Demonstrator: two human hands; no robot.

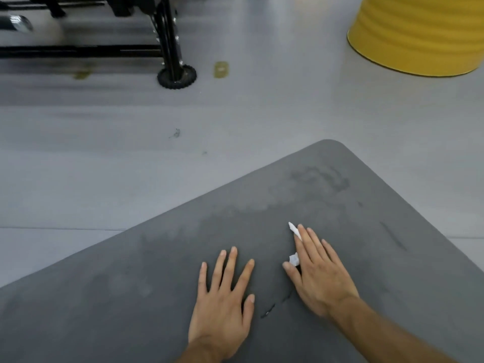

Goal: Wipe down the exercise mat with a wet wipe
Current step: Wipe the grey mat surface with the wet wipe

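Note:
A dark grey exercise mat (162,279) lies on the floor and fills the lower half of the view, its rounded far corner toward the upper right. My left hand (225,297) rests flat on the mat with its fingers spread. To its right, my right hand (319,271) lies flat with straight fingers and presses a white wet wipe (294,259) against the mat. Only bits of the wipe show, at the fingertips and beside the thumb. Darker damp streaks mark the mat beyond the hands.
A grey floor (104,166) surrounds the mat. A black metal frame with a round ribbed foot (176,76) stands at the top left. A yellow ribbed drum (419,35) stands at the top right. A small yellowish tag (221,69) lies on the floor between them.

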